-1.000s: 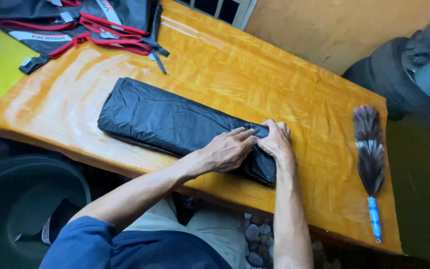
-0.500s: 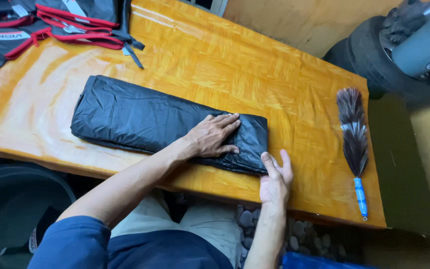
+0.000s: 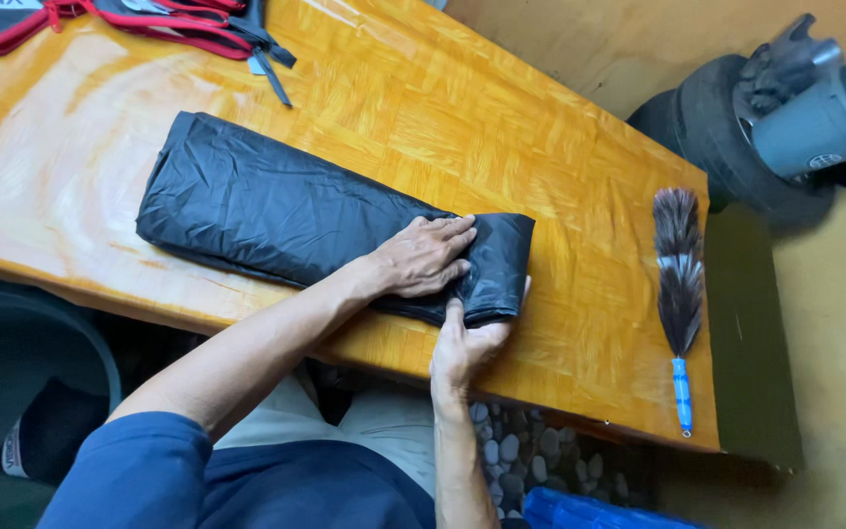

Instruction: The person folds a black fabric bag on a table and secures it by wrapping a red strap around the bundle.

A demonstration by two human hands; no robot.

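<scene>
Folded black plastic sheet [image 3: 286, 211]: crinkled, glossy, long flat bundle at frame centre on an orange wooden table [image 3: 540, 147]. Right hand [image 3: 464, 348], fingertips hidden beneath the bundle's lower right corner, pinches that edge. Left hand [image 3: 423, 257] lies flat, fingers spread, pressing the right end. Red-and-black straps [image 3: 188, 20], upper left, cut off. Feather duster [image 3: 679, 284], blue handle, lies apart near the table's right edge.
</scene>
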